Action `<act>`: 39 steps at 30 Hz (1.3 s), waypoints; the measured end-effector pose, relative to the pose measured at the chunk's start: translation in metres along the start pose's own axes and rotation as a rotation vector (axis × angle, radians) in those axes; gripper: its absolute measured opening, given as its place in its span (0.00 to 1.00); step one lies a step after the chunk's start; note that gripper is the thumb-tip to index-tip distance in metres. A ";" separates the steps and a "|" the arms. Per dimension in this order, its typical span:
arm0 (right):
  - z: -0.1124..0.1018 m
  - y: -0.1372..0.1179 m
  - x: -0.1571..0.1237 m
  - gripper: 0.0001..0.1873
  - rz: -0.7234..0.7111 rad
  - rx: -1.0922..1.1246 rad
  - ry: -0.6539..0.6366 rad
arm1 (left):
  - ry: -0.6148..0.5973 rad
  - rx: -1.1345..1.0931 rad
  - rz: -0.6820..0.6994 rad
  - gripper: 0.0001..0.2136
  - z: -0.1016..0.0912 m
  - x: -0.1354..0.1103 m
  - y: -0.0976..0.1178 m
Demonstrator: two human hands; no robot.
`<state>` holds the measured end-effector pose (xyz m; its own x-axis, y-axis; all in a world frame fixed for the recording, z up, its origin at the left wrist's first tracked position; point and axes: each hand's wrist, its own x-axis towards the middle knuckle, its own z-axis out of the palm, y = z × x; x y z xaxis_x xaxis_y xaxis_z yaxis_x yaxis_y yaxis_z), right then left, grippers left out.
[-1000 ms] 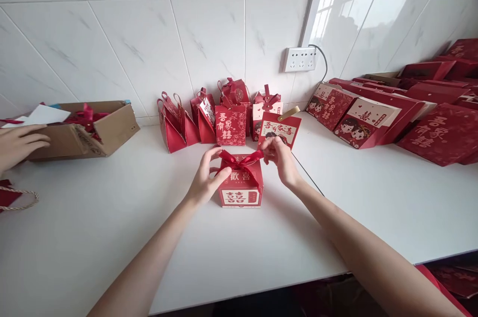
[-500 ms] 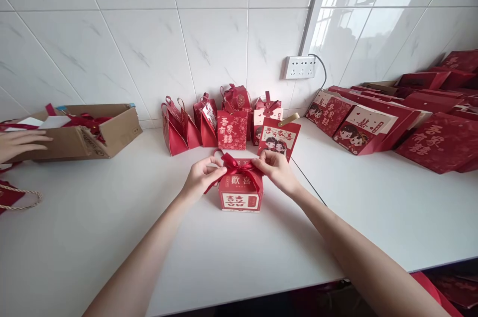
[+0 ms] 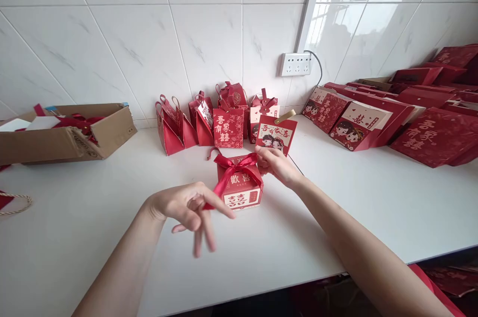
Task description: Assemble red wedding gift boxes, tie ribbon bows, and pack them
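A small red gift box point(image 3: 241, 192) with white characters stands on the white counter point(image 3: 93, 237). A red satin ribbon point(image 3: 235, 165) is tied in a bow on its top. My right hand point(image 3: 276, 165) is closed, pinching the bow's right loop at the box's far right corner. My left hand point(image 3: 186, 210) hovers in front of the box on its left. Its thumb and forefinger meet at the end of a ribbon tail that runs straight down from the knot, while the other fingers hang spread.
Several red gift bags and boxes point(image 3: 224, 120) stand by the tiled wall behind the box. Flat red cartons point(image 3: 373, 112) are stacked at the right. An open cardboard box point(image 3: 70, 132) with ribbons sits at the left. A rope handle point(image 3: 17, 202) lies at the far left. A wall socket point(image 3: 296, 64) is mounted above.
My left hand drew back from the bow toward me and to the left, trailing a ribbon tail. The right hand stayed at the bow. Another person's hand at the cardboard box has left view.
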<state>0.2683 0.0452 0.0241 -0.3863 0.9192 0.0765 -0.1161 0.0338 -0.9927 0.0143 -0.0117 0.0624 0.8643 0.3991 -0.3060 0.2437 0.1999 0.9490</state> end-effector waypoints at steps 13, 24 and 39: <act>0.017 -0.034 -0.030 0.05 -0.400 -0.878 -0.201 | 1.219 0.095 0.709 0.08 -0.014 0.043 -0.007; 0.025 -0.022 -0.033 0.07 -0.771 -0.894 -0.172 | 1.137 0.605 0.345 0.05 -0.001 0.042 -0.005; 0.017 -0.047 -0.047 0.06 -0.422 -0.881 -0.311 | 1.187 0.458 0.307 0.07 0.000 0.054 -0.009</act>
<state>0.2762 -0.0060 0.0689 -0.7043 0.6276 0.3319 0.3679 0.7225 -0.5854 0.0587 0.0078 0.0370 0.0565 0.9612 0.2701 0.4372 -0.2670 0.8588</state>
